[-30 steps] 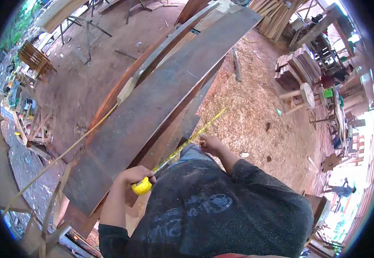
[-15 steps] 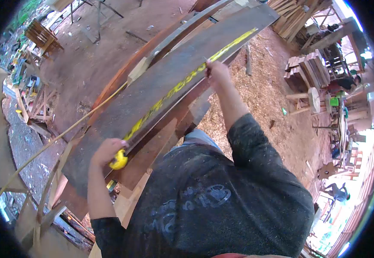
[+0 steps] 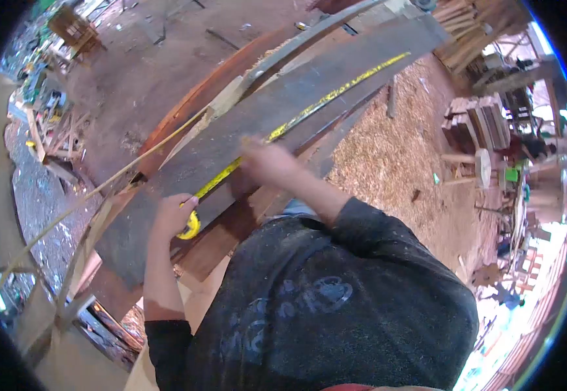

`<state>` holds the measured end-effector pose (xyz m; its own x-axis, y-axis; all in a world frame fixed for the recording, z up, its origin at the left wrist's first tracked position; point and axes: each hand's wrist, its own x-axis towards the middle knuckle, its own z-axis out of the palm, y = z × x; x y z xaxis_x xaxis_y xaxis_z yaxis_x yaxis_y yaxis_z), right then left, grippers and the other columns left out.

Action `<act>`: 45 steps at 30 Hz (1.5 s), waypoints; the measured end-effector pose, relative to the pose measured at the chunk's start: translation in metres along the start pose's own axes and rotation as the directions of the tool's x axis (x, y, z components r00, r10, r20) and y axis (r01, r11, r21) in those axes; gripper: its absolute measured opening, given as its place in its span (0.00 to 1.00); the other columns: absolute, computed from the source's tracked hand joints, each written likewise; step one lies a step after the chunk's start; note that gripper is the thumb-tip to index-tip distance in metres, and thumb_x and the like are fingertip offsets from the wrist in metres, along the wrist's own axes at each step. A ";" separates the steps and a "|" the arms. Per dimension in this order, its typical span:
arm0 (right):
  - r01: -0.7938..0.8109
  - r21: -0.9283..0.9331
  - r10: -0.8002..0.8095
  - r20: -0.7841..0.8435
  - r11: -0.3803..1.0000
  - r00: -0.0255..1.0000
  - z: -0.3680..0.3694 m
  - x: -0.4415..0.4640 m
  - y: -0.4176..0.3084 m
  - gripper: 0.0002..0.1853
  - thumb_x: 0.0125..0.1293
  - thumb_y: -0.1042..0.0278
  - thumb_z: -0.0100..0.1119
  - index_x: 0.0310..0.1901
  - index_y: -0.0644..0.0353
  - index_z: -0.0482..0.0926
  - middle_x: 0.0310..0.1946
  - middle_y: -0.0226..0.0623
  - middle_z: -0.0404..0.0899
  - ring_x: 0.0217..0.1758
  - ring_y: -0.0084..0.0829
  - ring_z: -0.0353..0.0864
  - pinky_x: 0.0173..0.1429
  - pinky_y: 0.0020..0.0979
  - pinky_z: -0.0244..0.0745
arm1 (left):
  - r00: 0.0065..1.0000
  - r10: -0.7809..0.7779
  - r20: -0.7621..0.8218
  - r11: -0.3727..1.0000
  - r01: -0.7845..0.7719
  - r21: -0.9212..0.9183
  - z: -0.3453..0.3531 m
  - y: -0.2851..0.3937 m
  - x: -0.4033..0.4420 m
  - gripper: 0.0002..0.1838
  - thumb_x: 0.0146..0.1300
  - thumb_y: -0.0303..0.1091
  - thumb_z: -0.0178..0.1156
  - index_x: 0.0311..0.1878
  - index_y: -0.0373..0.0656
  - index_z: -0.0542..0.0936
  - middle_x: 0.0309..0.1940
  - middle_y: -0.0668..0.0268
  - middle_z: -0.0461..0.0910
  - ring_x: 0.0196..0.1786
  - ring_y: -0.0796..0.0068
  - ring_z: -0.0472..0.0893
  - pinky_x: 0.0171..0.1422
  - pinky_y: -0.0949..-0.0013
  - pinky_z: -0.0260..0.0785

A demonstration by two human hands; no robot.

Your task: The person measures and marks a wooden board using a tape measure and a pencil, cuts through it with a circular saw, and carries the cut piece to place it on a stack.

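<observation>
A dark wooden board (image 3: pixel 231 130) lies slantwise before me. Along it runs the yellow blade of a tape measure (image 3: pixel 192 225), pulled out toward the board's far end. My left hand (image 3: pixel 174 214) is closed around the tape measure's case at the board's near end. Over the blade, partway up the board, my right hand (image 3: pixel 264 159) is closed and blurred by motion. Whatever sits between its fingertips is too smeared to name.
A curved timber (image 3: pixel 296 49) and a reddish plank lie beyond the board. A thin stick (image 3: pixel 110 182) slants off to the left. Wood shavings (image 3: pixel 384 156) cover the ground at right. Stacked timber (image 3: pixel 482 124) and a person (image 3: pixel 531 148) are farther right.
My right hand has slid along the tape, down and left toward my left hand. My left hand still holds the tape measure. The view has shifted slightly.
</observation>
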<state>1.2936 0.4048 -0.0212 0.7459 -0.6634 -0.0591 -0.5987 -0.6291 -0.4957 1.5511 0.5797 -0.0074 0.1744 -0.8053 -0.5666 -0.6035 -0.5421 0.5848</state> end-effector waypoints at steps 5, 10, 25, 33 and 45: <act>0.198 -0.022 -0.197 0.035 0.980 0.980 0.022 0.013 -0.010 0.07 0.68 0.64 0.61 0.43 0.56 0.82 0.46 0.42 0.78 0.47 0.50 0.86 0.51 0.50 0.82 | 0.997 0.055 0.059 0.998 -0.053 -0.027 0.028 0.029 0.048 0.21 0.73 0.50 0.59 0.44 0.39 0.88 0.37 0.48 0.87 0.42 0.53 0.86 0.52 0.54 0.75; 0.036 -0.070 -0.034 0.030 0.997 0.999 0.005 0.026 0.028 0.07 0.66 0.68 0.59 0.41 0.57 0.83 0.47 0.42 0.79 0.51 0.50 0.84 0.55 0.47 0.82 | 1.000 0.016 0.019 0.999 -0.016 -0.033 0.019 0.008 0.033 0.22 0.73 0.50 0.59 0.48 0.38 0.87 0.40 0.49 0.87 0.46 0.53 0.86 0.54 0.55 0.75; -0.090 -0.241 0.066 -0.109 0.966 0.992 -0.013 0.040 0.108 0.11 0.65 0.73 0.56 0.47 0.59 0.83 0.53 0.44 0.80 0.58 0.50 0.83 0.62 0.47 0.80 | 0.852 -0.308 -0.423 0.886 0.419 0.200 -0.051 -0.206 -0.172 0.16 0.72 0.42 0.62 0.48 0.38 0.85 0.39 0.46 0.86 0.44 0.45 0.86 0.50 0.49 0.75; 0.229 -0.085 -0.226 0.045 0.970 0.973 0.048 0.020 -0.013 0.16 0.65 0.72 0.57 0.55 0.59 0.81 0.53 0.43 0.78 0.52 0.48 0.85 0.54 0.46 0.84 | 0.885 -0.276 -0.375 0.905 0.370 0.208 -0.037 -0.185 -0.130 0.16 0.71 0.43 0.62 0.45 0.37 0.86 0.41 0.44 0.87 0.47 0.40 0.86 0.51 0.48 0.75; 0.077 -0.057 -0.076 0.013 0.995 0.997 0.049 0.023 -0.013 0.12 0.71 0.71 0.57 0.53 0.60 0.79 0.51 0.45 0.76 0.55 0.50 0.83 0.57 0.47 0.81 | 0.870 -0.197 -0.452 0.863 0.373 0.342 -0.019 -0.154 -0.103 0.17 0.70 0.46 0.62 0.47 0.42 0.88 0.44 0.45 0.87 0.49 0.41 0.86 0.55 0.45 0.76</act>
<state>1.3331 0.4179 -0.0586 0.7931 -0.6083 -0.0320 -0.5553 -0.7005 -0.4482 1.6408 0.7418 -0.0287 0.6223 -0.7020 -0.3462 -0.7214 -0.6861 0.0946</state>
